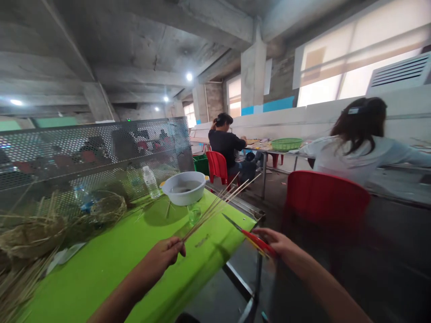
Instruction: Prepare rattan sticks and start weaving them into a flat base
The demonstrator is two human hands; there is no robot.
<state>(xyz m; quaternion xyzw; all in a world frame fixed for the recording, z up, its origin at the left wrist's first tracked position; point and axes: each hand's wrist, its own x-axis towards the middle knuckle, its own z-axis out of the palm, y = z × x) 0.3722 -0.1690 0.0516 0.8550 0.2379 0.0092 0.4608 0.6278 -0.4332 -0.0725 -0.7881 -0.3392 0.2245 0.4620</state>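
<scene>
Several thin pale strips point(215, 204), like split bamboo or cane, are gripped at their near ends by my left hand point(170, 251). They fan out to the upper right over the green tabletop point(128, 251). My right hand point(278, 242) is closed around the red handles of a pair of scissors point(251, 235). The blades point up and left, just below the strips and apart from them; they look closed or nearly so. Behind the strips stands a clear greenish cup point(194, 214), partly covered by them.
A white basin point(185, 188) with liquid and a clear bottle point(151, 182) stand at the table's back, before a perforated metal screen point(148, 139). Woven baskets point(32, 235) and loose strips lie left. Beyond the table are red chairs point(326, 193) and two seated people point(227, 143).
</scene>
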